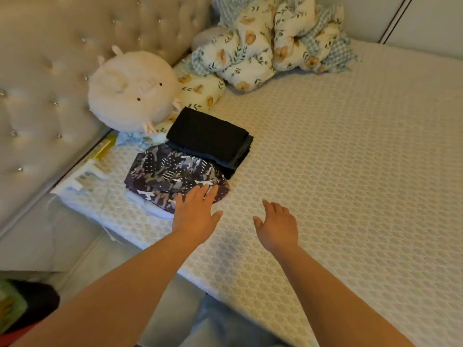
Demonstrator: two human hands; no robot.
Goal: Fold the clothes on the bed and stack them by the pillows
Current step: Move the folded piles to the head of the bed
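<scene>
Left hand: left hand (194, 214) spread flat, fingers straight, fingertips resting on the near edge of the patterned garment (172, 177).
Right hand: right hand (276, 225) released, fingers loosely extended over the bare mattress (350, 159), holding nothing.
Clothes: patterned garment lies folded near the bed's corner; folded black garment (209, 137) touches its far side.
Pillows: floral pillow (200, 92) and round plush cushion (132, 92) just behind the black garment.
</scene>
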